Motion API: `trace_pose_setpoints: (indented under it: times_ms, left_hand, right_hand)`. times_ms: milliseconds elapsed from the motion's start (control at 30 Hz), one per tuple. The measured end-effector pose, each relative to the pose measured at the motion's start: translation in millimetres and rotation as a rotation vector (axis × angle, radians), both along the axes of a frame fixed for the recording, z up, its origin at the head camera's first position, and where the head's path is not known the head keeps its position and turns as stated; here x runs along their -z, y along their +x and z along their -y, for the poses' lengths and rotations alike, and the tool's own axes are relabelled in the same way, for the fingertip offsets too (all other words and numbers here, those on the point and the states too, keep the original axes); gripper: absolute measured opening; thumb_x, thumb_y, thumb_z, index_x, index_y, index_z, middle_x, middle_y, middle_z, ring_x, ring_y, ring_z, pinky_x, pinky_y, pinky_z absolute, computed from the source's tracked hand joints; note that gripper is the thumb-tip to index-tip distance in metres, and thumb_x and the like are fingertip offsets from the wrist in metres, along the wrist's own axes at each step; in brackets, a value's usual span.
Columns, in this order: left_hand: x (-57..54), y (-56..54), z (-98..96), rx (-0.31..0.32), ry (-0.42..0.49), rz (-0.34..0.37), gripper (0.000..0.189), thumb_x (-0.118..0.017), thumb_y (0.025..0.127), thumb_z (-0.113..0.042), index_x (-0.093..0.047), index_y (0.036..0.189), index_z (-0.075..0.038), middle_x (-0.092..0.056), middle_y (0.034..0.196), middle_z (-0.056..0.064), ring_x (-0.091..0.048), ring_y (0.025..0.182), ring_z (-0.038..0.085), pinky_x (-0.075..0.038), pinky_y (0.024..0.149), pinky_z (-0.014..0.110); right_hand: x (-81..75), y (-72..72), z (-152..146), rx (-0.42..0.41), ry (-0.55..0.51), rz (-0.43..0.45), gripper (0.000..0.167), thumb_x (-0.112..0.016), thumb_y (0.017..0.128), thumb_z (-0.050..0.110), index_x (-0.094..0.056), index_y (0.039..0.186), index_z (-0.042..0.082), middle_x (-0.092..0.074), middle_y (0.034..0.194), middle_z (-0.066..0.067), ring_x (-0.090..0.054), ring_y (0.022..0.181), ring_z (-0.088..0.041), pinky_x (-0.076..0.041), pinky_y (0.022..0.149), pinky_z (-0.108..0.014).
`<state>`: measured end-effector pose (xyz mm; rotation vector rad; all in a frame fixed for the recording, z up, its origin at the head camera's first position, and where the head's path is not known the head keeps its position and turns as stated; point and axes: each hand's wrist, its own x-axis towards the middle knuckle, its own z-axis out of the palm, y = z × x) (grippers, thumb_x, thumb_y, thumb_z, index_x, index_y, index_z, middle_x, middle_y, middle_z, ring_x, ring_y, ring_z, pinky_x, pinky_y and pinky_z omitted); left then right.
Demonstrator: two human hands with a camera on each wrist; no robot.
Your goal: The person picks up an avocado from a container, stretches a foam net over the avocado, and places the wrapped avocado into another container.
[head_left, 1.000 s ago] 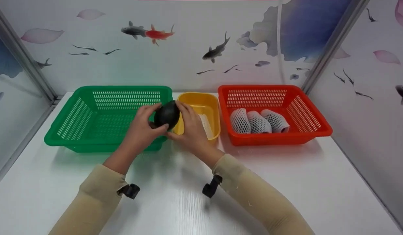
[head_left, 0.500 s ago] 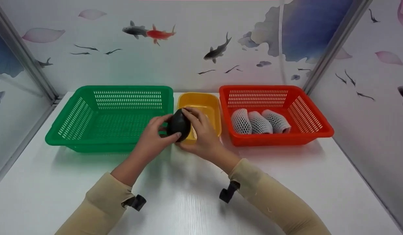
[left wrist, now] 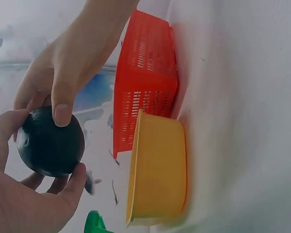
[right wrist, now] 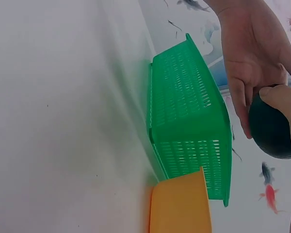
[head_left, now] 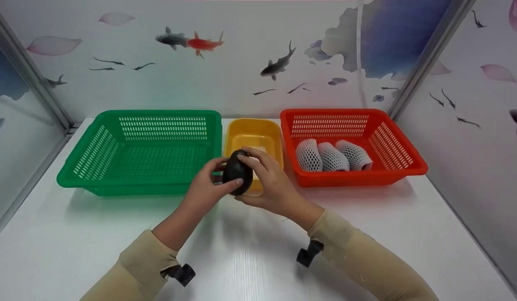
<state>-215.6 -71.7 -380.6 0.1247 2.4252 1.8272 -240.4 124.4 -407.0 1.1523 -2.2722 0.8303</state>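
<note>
Between my two hands is a dark, smooth, egg-shaped avocado, raised over the near end of the yellow bin. My left hand grips it from the left, its thumb across the near face. From the right, my right hand holds it with fingers on the top and thumb underneath. The left wrist view shows fingers of both hands around the avocado. In the yellow bin lies some white foam netting, mostly hidden by the right hand.
To the left stands a green slotted basket. A red slotted basket on the right holds three white foam net sleeves with something inside. Printed walls with fish close off the back and sides of the white table.
Both hands have carried the avocado right and toward me, from beside the green basket's corner to the near end of the yellow bin. The baskets stay put.
</note>
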Motion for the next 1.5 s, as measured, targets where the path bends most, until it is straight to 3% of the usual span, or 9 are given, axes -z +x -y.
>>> trace_pose_setpoints:
  times_ms: [233,433,667,933,1233,1500]
  left_hand:
    - [5.1,6.5,-4.9,-0.014,0.093,0.062,0.066,-0.077,0.084,-0.02,-0.048,0.142,-0.013,-0.051,0.136,0.012,-0.053,0.119,0.03,-0.049,0.093,0.044]
    - [12.4,15.7,-8.6,0.022,0.151,0.109,0.062,-0.074,0.086,-0.023,-0.048,0.141,-0.01,-0.052,0.133,0.014,-0.054,0.12,0.03,-0.044,0.099,0.047]
    - [26.6,22.0,-10.9,0.079,0.196,0.124,0.058,-0.073,0.088,-0.021,-0.05,0.138,-0.005,-0.055,0.126,0.015,-0.059,0.114,0.029,-0.048,0.096,0.042]
    - [33.4,24.6,-16.2,0.084,0.191,0.196,0.06,-0.073,0.087,-0.019,-0.048,0.139,0.001,-0.057,0.123,0.018,-0.058,0.11,0.03,-0.052,0.089,0.037]
    - [43.3,25.0,-21.2,0.077,0.119,0.292,0.058,-0.074,0.087,-0.019,-0.051,0.135,0.003,-0.051,0.123,0.021,-0.061,0.105,0.03,-0.055,0.083,0.037]
    - [54.3,24.2,-27.0,0.1,0.105,0.302,0.054,-0.074,0.086,-0.016,-0.053,0.13,0.009,-0.057,0.114,0.021,-0.065,0.099,0.03,-0.056,0.08,0.038]
  right_hand:
    - [4.3,7.4,-13.3,-0.002,0.041,-0.004,0.084,-0.083,0.078,0.029,-0.036,0.147,0.016,-0.029,0.156,-0.007,-0.032,0.139,-0.021,-0.037,0.106,-0.041]
    - [12.9,12.0,-22.8,-0.002,0.053,-0.035,0.085,-0.083,0.078,0.033,-0.037,0.146,0.013,-0.034,0.153,-0.007,-0.037,0.135,-0.025,-0.038,0.106,-0.045]
    - [18.7,19.6,-31.6,0.008,0.122,-0.035,0.084,-0.082,0.078,0.04,-0.04,0.146,0.016,-0.038,0.15,-0.005,-0.04,0.132,-0.021,-0.039,0.105,-0.043]
    - [24.9,28.3,-39.8,0.027,0.16,0.078,0.08,-0.08,0.079,0.043,-0.043,0.146,0.019,-0.039,0.15,0.001,-0.04,0.132,-0.016,-0.041,0.103,-0.041]
    - [33.6,33.1,-46.1,0.037,0.22,0.187,0.077,-0.082,0.077,0.042,-0.048,0.143,0.021,-0.043,0.145,0.004,-0.042,0.128,-0.017,-0.04,0.102,-0.045]
    - [39.6,36.7,-49.1,0.085,0.279,0.354,0.075,-0.083,0.077,0.04,-0.05,0.142,0.02,-0.046,0.141,0.006,-0.044,0.126,-0.016,-0.04,0.103,-0.043]
